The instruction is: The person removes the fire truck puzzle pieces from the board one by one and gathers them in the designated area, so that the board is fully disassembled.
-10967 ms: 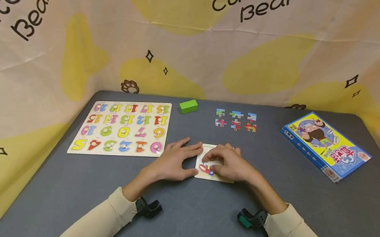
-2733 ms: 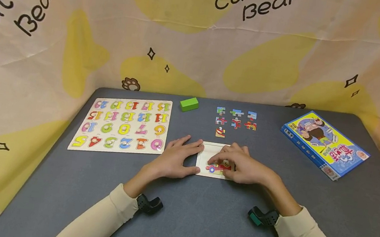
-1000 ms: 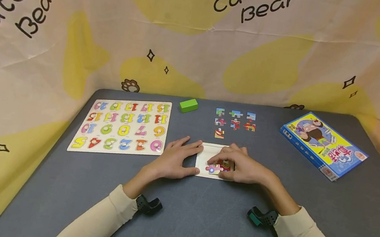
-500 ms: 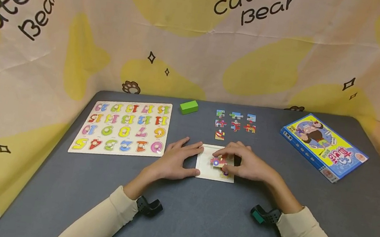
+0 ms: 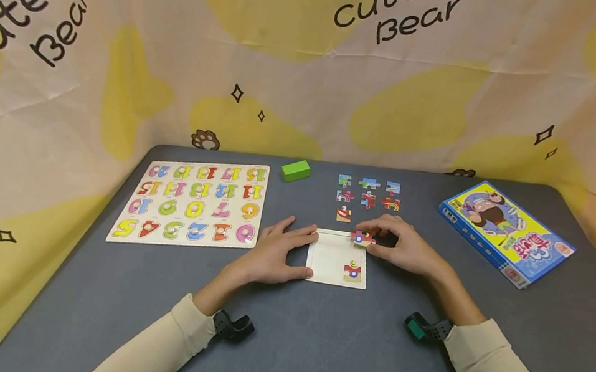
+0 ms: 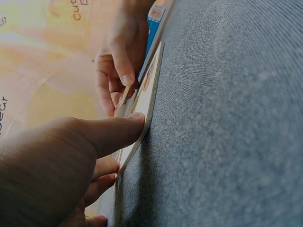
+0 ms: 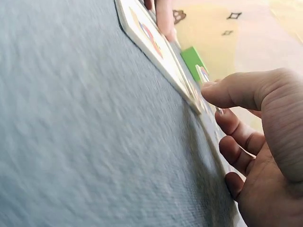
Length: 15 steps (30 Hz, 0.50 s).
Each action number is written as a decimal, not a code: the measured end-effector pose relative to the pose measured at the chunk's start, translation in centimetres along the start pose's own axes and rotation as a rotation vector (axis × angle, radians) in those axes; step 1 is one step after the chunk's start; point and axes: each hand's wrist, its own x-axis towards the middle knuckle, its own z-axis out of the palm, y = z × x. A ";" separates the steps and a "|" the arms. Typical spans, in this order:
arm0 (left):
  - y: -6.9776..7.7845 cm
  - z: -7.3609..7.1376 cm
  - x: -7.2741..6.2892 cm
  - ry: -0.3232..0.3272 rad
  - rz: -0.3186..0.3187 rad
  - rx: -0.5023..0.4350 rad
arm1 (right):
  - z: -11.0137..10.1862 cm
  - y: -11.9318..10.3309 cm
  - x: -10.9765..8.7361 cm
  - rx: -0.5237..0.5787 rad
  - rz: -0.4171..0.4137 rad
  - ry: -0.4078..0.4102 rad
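A cream puzzle tray [image 5: 327, 268] lies at the middle of the table, with one jigsaw piece [image 5: 352, 272] showing a wheel in its lower right corner. My left hand [image 5: 279, 251] rests along the tray's left edge, fingers spread; in the left wrist view its thumb [image 6: 120, 132] lies on the tray's rim. Over the top right corner, my right hand [image 5: 406, 245] pinches a red and purple jigsaw piece [image 5: 362, 239] between thumb and finger. In the right wrist view this piece [image 7: 200, 73] is seen nearly edge-on.
Several loose jigsaw pieces [image 5: 368, 199] lie in rows beyond the tray. A number board [image 5: 155, 240] is at the left, a green block [image 5: 295, 171] at the back. A blue and yellow puzzle box [image 5: 506, 232] lies at the right. A patterned cloth [image 5: 290, 72] hangs behind the table.
My right hand has lifted the piece from the tray's lower part and carried it up and right, uncovering the corner piece. Since the oldest frame, one loose piece joined a third row. Left hand stays.
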 end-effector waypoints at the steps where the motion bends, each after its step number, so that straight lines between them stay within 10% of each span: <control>1: 0.0 0.0 0.0 -0.001 -0.002 0.001 | -0.2 0.2 0.1 -0.007 0.000 0.008; 15: 0.0 0.0 -0.1 0.002 0.002 0.001 | -1.4 1.7 1.2 -0.081 0.067 0.027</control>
